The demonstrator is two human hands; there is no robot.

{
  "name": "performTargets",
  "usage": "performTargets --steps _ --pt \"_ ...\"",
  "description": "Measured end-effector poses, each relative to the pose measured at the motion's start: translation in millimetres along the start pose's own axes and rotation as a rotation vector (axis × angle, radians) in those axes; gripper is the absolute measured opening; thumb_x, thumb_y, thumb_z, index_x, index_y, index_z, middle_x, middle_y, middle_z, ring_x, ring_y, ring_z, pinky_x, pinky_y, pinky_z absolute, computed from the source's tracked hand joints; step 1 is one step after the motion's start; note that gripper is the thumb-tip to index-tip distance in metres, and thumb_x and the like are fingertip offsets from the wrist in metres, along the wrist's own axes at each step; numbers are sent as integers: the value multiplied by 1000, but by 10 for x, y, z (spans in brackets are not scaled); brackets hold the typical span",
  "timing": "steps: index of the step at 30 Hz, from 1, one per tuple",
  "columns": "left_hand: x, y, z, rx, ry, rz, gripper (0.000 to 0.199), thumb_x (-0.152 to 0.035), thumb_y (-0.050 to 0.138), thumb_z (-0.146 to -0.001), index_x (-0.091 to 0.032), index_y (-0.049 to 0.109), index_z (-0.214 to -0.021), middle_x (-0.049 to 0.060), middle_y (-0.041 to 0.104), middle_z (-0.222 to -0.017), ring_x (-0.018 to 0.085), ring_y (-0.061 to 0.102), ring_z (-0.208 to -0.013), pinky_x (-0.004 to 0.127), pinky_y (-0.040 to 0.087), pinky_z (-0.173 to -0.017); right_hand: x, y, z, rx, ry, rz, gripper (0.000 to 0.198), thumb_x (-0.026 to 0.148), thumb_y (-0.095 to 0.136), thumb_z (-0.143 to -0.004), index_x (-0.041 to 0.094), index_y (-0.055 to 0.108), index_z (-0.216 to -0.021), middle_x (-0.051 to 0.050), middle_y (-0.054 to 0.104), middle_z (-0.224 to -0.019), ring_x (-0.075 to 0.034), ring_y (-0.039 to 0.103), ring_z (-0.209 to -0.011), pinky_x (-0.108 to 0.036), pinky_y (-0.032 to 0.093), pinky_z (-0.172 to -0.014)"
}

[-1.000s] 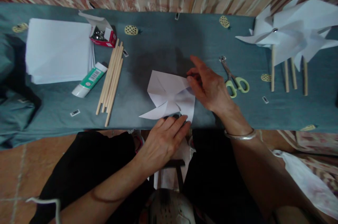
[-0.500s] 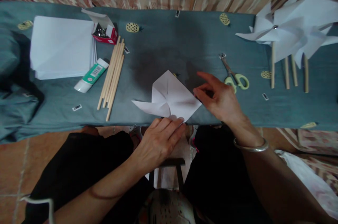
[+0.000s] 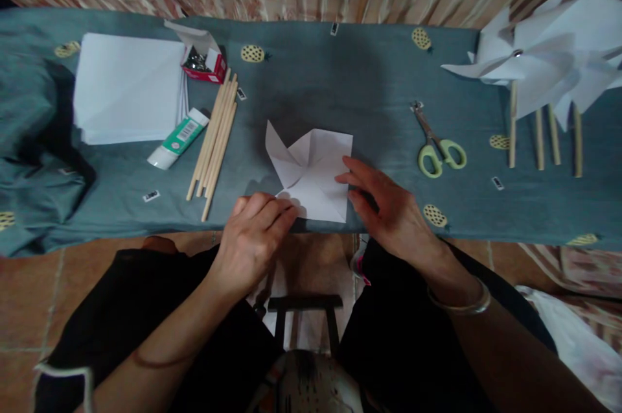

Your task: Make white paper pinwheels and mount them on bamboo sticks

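Your white paper, slit into pinwheel blades, lies at the near edge of the worktop; one pointed flap aims far-left; nearly square, it shows no clear long axis; your left hand's grip pinches the near-left corner; your right hand, unclenched, touches the right side.

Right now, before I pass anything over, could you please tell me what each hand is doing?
Left hand: closed on the near-left edge of the folded paper.
Right hand: open, fingers at the paper's right edge.
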State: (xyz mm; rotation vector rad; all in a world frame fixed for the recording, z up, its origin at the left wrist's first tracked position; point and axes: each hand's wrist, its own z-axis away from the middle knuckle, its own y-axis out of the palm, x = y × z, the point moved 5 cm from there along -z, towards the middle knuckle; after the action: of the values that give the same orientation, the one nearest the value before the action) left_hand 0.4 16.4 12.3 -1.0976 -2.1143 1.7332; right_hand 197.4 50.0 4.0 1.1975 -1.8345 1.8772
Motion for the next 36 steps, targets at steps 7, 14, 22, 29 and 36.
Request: performTargets --steps 7,14,22,29,36 --pt "-49 56 -61 -32 23 -17 19 -14 58 -93 -13 65 -110 9 74 -105 22 61 -92 35 42 -72 56 117 -1 3 -96 104 48 11 44 -93 17 46 -140 -8 73 -114 -23 63 -111 -41 56 -95" --pt "-33 77 -78 -44 2 75 15 -10 59 -91 -9 66 -104 11 72 -98 20 62 -86 32 51 -72 62 114 -2 11 -127 132 48 11 43 -94 18 45 -142 -8 73 -113 -24 63 -109 -42 56 -93" --pt "53 102 -129 -68 -151 188 15 -19 55 -95 -11 68 -92 7 68 -84 17 66 -78 28 56 -71 55 115 -8 -17 -32 15 47 20 56 -91 19 51 -138 -8 72 -115 -23 64 -112 -42 53 -98" --pt "81 121 -153 -25 -205 171 18 -20 53 -95 -13 68 -86 5 67 -78 16 66 -72 26 53 -67 16 205 -120 -93 261 -262 53 24 64 -84 20 52 -135 -2 76 -93 -17 71 -86 -35 57 -83" --pt "121 130 -151 25 -270 176 18 -21 54 -95 -14 68 -87 4 68 -77 15 67 -67 24 51 -62 43 289 -208 -142 186 -142 52 20 62 -84 20 50 -135 0 75 -87 -16 71 -83 -31 58 -79"
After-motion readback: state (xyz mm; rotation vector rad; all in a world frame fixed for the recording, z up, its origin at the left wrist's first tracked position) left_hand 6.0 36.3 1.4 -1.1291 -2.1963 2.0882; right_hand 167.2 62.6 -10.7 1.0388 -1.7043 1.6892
